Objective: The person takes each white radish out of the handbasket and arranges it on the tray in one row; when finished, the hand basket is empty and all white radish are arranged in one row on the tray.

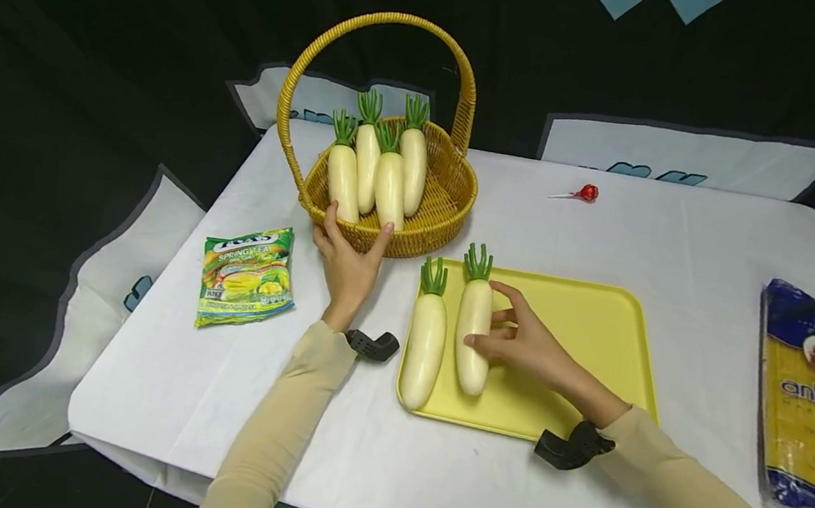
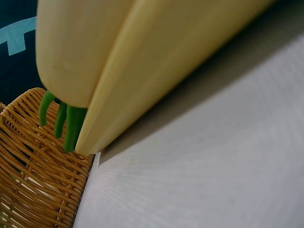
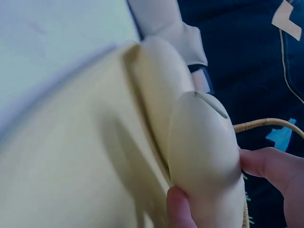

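In the head view my right hand (image 1: pixel 529 343) pinches a white radish (image 1: pixel 474 329) with green stalks over the left part of a yellow tray (image 1: pixel 576 298). Its thumb and a finger press opposite sides of that radish (image 3: pixel 204 147) in the right wrist view. A second white radish (image 1: pixel 424 352) lies along the tray's left edge. My left hand (image 1: pixel 349 268) rests against the front of a wicker basket (image 1: pixel 453 184), fingers spread, index fingertip and thumb tip at the rim. Several white radishes (image 1: pixel 343 175) stand in the basket, stalks toward the back.
A green candy bag (image 1: pixel 246 278) lies left of my left hand. Behind the tray is a red lollipop (image 1: pixel 588 192). At the right edge of the white-covered table (image 1: pixel 485 498) lies a yellow and blue pasta packet (image 1: pixel 808 409). The basket's tall handle (image 1: pixel 397 18) arches over it.
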`<action>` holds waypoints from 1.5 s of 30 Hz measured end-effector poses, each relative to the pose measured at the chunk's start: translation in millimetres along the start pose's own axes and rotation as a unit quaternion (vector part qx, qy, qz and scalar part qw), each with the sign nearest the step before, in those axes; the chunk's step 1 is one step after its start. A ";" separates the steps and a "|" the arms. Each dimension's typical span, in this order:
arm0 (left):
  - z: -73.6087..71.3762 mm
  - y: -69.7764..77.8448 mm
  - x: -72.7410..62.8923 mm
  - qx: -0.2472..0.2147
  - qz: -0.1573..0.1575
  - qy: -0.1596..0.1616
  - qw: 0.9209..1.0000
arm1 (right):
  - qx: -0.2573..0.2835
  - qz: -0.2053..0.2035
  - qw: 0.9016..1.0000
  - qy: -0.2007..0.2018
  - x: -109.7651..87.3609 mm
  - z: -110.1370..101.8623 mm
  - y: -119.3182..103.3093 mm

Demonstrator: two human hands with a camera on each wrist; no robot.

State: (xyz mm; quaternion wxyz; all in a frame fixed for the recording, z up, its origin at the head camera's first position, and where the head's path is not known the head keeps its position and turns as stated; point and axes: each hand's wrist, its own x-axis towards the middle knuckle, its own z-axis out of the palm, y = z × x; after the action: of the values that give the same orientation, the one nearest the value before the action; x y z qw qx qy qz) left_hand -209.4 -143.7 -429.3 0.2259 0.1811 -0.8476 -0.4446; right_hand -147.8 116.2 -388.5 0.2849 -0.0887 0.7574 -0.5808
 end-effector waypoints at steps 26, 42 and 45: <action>0.5 0.3 0.0 -0.013 0.003 -0.002 1.000 | -0.213 -0.107 0.970 0.046 -7.6 13.7 7.0; -1.4 5.3 0.1 -0.045 -0.022 -0.015 0.999 | -0.191 -0.114 0.973 0.062 -1.1 5.1 -1.0; -1.5 5.7 -0.3 -0.044 -0.023 -0.015 0.999 | -0.185 -0.111 0.974 0.070 1.9 1.9 -4.7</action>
State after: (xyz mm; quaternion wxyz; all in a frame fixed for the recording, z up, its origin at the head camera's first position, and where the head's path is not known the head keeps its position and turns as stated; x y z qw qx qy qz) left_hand -208.9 -141.5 -423.8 0.2104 0.1839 -0.8261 -0.4893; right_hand -149.3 112.2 -385.0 0.1438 -0.1823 0.8551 -0.4635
